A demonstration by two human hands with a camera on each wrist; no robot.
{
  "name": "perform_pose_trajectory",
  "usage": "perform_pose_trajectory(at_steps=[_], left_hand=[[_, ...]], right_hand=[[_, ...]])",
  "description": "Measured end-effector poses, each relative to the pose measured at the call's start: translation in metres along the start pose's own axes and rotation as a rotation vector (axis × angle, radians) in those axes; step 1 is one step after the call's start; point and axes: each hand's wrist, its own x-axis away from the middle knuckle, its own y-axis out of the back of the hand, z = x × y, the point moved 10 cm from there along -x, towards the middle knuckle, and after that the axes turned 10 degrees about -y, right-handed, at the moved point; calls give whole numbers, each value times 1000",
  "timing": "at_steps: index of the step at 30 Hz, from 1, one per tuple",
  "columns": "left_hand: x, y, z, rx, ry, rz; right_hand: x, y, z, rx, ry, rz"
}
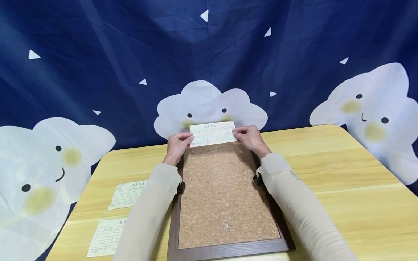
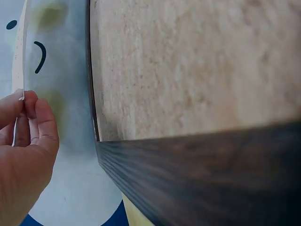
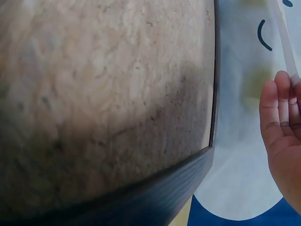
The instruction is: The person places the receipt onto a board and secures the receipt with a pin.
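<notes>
A printed paper form [image 1: 213, 134] is held up over the far end of a framed cork board [image 1: 225, 188]. My left hand [image 1: 177, 145] pinches its left edge between thumb and fingers, and my right hand [image 1: 250, 139] pinches the right edge. In the left wrist view the paper [image 2: 19, 52] appears nearly edge-on above the fingertips of the left hand [image 2: 30, 141]. The right wrist view shows the paper's edge [image 3: 286, 42] rising from the right hand [image 3: 284, 127]. The board's dark wooden frame [image 1: 228, 249] lies between both forearms.
Two more printed forms, a farther one [image 1: 125, 195] and a nearer one [image 1: 106, 237], lie on the wooden table [image 1: 343, 188] left of the board, partly behind the left sleeve [image 1: 143, 214]. A blue curtain [image 1: 124, 43] with white clouds hangs behind the table.
</notes>
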Motion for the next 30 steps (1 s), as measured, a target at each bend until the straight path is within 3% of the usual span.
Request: perform_pose_trajectory(at_steps=[11,21,30], left_hand=[[-2,-6,6,-74,-8,-10],[-1,-8,10,-160,16,-7],[-4,-8,14,-227,30,1]], right_hand=[[-1,0,-8,109,2,-42],[-4,-2,-14,110,29,-50],[-4,-4,-14,127,4,-34]])
